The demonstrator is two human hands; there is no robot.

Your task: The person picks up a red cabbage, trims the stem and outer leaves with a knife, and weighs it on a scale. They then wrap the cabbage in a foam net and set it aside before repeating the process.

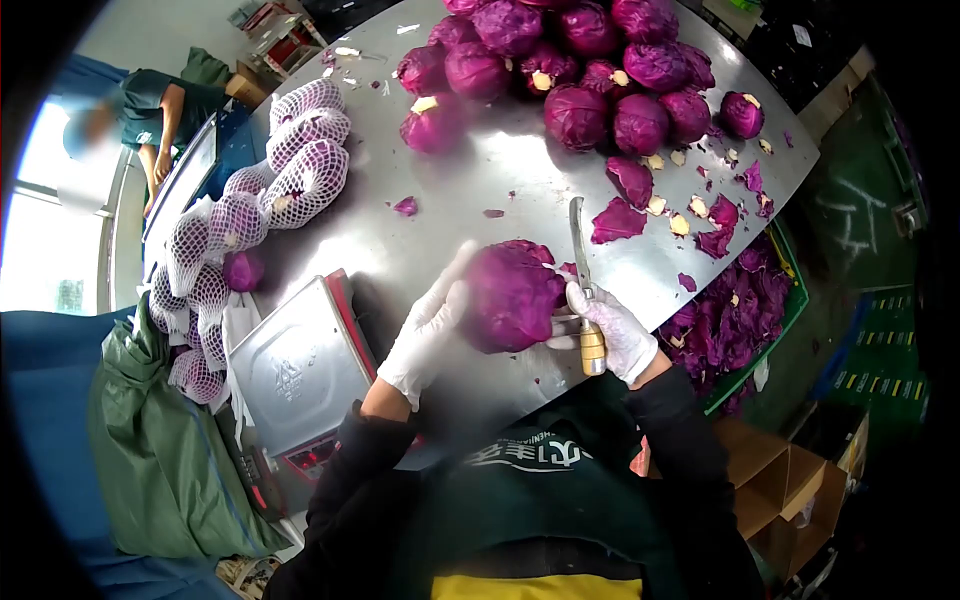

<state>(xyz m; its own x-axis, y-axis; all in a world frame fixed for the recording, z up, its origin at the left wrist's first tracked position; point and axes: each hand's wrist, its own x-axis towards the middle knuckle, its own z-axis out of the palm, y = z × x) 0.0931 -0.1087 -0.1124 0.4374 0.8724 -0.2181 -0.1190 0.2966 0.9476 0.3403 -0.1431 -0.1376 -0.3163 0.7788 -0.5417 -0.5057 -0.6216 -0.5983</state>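
A red cabbage [513,297] is held between both white-gloved hands above the metal table. My left hand [432,335] lies along its left side, fingers curved against the leaves. At the cabbage's right side, my right hand [612,330] grips a knife [591,345] with a wooden handle, its curved blade pointing away from me. Fingers of that hand also reach under the cabbage. Small torn leaf pieces [405,206] lie beyond the cabbage.
Cabbages [577,117] are heaped at the far side, with leaves [618,221] and cut stem ends nearby. Netted cabbages [237,222] lie left, behind a scale [295,362]. A green crate [797,300] holds leaves at right. Another person [170,110] stands far left.
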